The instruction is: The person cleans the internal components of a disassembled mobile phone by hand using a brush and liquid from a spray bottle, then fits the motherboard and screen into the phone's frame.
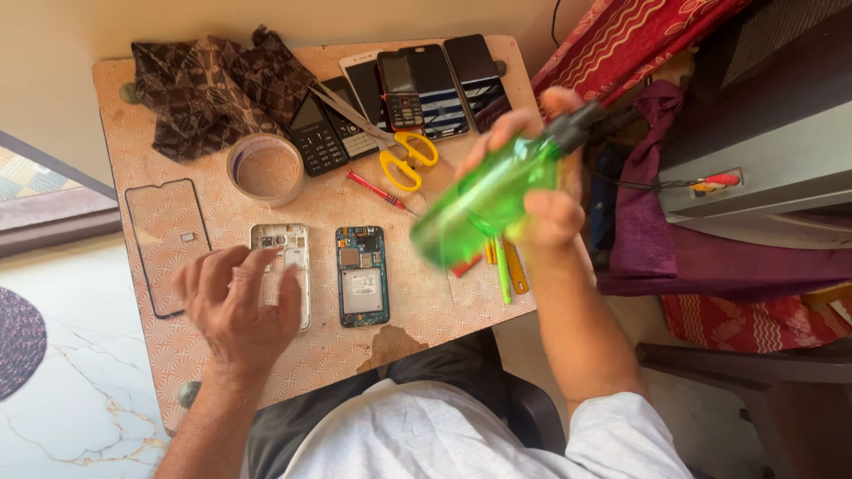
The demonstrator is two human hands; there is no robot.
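Note:
My right hand [541,191] grips a green translucent bottle with a dark cap [484,202], held tilted above the table's right side and blurred by motion. My left hand [235,306] hovers open, fingers spread, over the lower part of a white phone frame [284,253]. Right beside that frame lies an opened phone body with its blue circuit board exposed [362,275]. A black-rimmed glass screen panel [166,244] lies left of my left hand.
On the small patterned table [417,306] are a tape roll [265,167], a dark cloth [209,84], several phones at the back [417,84], yellow-handled scissors [404,158], a red screwdriver [373,188] and small tools [506,270]. Red fabric and a grey box stand right.

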